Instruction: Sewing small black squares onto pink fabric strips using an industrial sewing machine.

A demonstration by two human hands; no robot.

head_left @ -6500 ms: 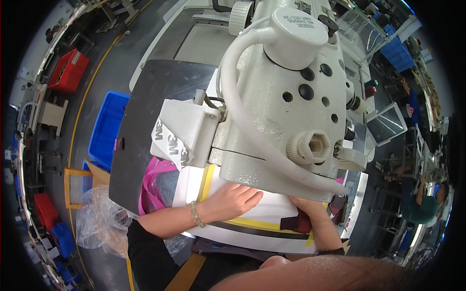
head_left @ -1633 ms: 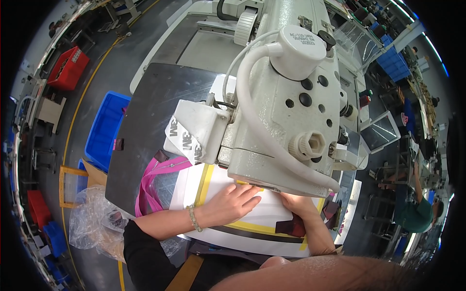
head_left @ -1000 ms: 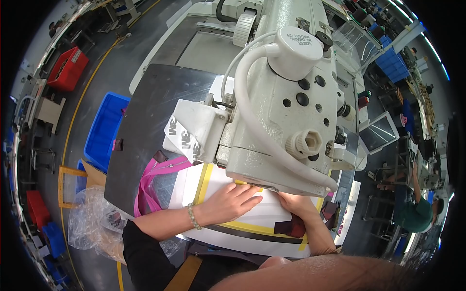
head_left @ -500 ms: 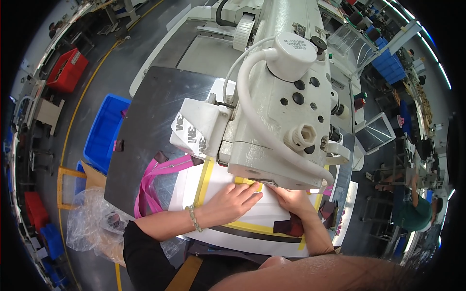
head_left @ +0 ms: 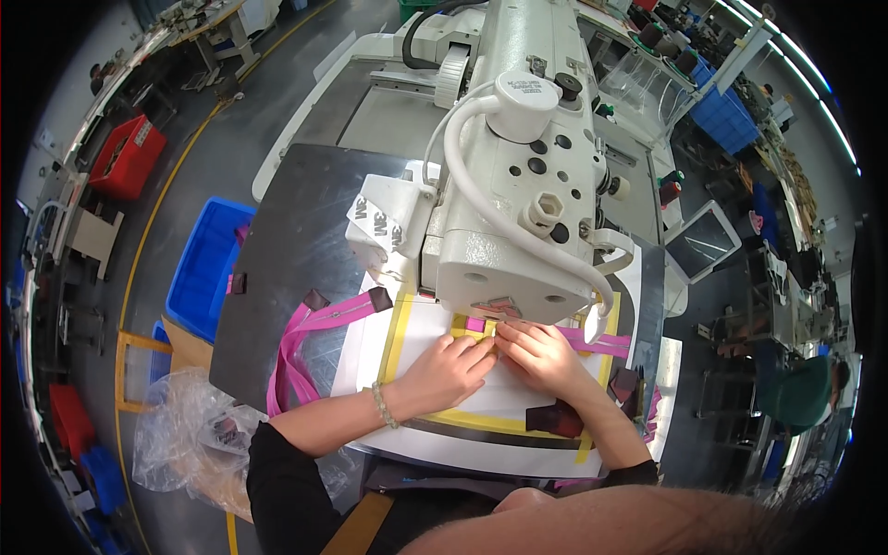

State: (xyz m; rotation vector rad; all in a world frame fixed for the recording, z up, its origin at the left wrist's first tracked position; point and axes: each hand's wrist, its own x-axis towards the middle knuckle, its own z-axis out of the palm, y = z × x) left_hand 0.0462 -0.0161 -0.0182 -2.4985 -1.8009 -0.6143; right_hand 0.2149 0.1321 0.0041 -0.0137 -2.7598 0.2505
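Observation:
My left hand [head_left: 453, 370] has bent fingers drawn together at a small yellow piece [head_left: 462, 326] with a pink tab [head_left: 476, 324] on it, under the white sewing machine head [head_left: 499, 273]. My right hand [head_left: 546, 361] touches it from the right, fingers pressed together; what their tips hold is hidden. Below lies a white board [head_left: 495, 398] edged with yellow tape [head_left: 400, 324]. Pink zipper straps [head_left: 298, 356] loop at the left, and another [head_left: 610, 344] runs at the right. A maroon piece [head_left: 555, 416] lies beside my right wrist.
A dark metal table plate [head_left: 264, 231] extends left. A blue bin [head_left: 199, 268], red bin [head_left: 125, 153] and clear plastic bag [head_left: 185, 435] are at the left. A co-worker in green [head_left: 800, 393] is at the far right, near a white-framed panel [head_left: 703, 240].
My right hand has come up from partly under the machine head to beside my left fingers. The pink tab and right-hand strap now show. The machine sits smaller as my view has shifted.

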